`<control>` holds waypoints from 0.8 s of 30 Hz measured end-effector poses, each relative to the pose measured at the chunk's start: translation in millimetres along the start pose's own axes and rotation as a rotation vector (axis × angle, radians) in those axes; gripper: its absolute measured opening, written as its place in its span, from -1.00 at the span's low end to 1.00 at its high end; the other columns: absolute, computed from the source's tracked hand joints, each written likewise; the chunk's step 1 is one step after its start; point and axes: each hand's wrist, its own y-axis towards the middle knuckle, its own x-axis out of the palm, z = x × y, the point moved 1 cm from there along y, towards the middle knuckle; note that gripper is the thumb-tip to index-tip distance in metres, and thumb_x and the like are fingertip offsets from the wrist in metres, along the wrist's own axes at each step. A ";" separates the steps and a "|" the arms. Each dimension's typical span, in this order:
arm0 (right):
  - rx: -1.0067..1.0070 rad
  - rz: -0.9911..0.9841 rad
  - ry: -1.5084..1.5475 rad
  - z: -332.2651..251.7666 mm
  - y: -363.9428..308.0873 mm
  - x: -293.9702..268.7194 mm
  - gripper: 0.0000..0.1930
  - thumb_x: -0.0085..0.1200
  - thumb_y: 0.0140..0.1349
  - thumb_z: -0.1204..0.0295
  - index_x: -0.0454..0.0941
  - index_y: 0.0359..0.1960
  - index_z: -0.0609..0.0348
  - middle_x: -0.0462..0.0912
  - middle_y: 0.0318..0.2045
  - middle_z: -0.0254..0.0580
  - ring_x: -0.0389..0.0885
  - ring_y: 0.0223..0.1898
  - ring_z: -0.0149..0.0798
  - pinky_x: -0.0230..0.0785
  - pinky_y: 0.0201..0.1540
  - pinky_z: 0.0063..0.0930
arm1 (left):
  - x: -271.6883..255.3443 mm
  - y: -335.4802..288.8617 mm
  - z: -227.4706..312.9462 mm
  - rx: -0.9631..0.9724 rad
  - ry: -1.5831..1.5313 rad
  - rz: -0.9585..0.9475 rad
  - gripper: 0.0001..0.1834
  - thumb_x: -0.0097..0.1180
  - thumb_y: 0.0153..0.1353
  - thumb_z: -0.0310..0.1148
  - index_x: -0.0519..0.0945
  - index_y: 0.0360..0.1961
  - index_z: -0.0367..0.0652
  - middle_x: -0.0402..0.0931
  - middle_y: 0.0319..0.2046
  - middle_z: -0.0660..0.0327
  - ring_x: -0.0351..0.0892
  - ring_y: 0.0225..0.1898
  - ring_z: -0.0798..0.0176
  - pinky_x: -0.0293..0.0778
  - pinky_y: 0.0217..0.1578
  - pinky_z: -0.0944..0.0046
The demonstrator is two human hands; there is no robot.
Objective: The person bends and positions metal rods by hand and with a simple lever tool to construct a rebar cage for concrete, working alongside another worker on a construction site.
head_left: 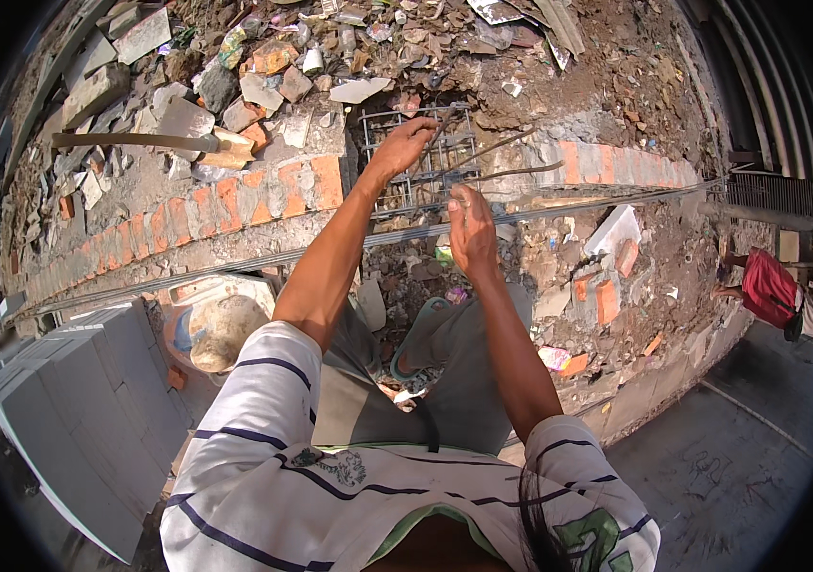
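Observation:
A rebar cage [381, 124] of thin steel bars sits in a pit between two stretches of brick wall. Over its far part, my left hand [405, 148] is closed, fingers at a short dark steel bar [445, 122] that leans up from the cage. Lower and to the right, my right hand [472, 232] is closed at the near edge of the cage; whatever its fingers grip is hidden. Just beyond it, a loose bent steel rod [526, 172] sticks out to the right. A second thin rod [502, 143] slants up to the right above it.
Long steel bars [607, 203] cross in front of the low brick wall [225, 202]. Grey blocks [92, 400] are stacked at the left, near a pale sack-like lump [227, 334]. Rubble [273, 71] covers the far ground. At right is another person in red [771, 291].

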 end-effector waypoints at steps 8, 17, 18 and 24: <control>-0.022 0.020 0.327 41.3 20.5 45.3 -0.66 -0.33 0.50 0.23 0.36 -0.32 0.23 0.51 -0.53 -0.19 0.51 -0.45 -0.27 0.35 -0.30 -0.38 | 49.9 29.2 -39.7 0.023 -0.364 0.006 -0.43 -0.28 0.39 0.08 0.47 -0.50 -0.17 0.35 -0.62 0.33 0.30 -0.48 0.34 0.23 -0.35 0.32; -0.116 -0.008 0.307 47.7 66.8 48.3 -0.60 -0.29 0.50 0.19 0.43 -0.35 0.26 0.50 -0.56 -0.24 0.56 -0.43 -0.34 0.39 -0.30 -0.43 | 58.0 19.5 -34.8 0.105 -0.498 0.081 -0.38 -0.30 0.38 0.14 0.34 -0.70 -0.06 0.29 -0.74 0.34 0.17 -0.66 0.43 0.07 -0.56 0.37; -0.115 -0.015 0.298 48.6 62.7 45.1 -0.61 -0.28 0.50 0.20 0.44 -0.33 0.27 0.54 -0.53 -0.23 0.59 -0.40 -0.33 0.40 -0.26 -0.43 | 55.7 19.5 -34.4 0.044 -0.509 0.053 -0.43 -0.18 0.36 0.15 0.53 -0.50 -0.12 0.34 -0.63 0.37 0.23 -0.59 0.44 0.20 -0.52 0.37; -0.250 0.036 0.387 46.9 51.1 48.4 -0.65 -0.17 0.45 0.19 0.44 -0.31 0.26 0.60 -0.55 -0.10 0.61 -0.47 -0.10 0.38 -0.37 -0.26 | 54.5 29.0 -52.2 0.027 -0.663 0.036 -0.49 -0.09 0.36 0.11 0.58 -0.32 -0.17 0.43 -0.48 0.34 0.35 -0.47 0.44 0.32 -0.41 0.34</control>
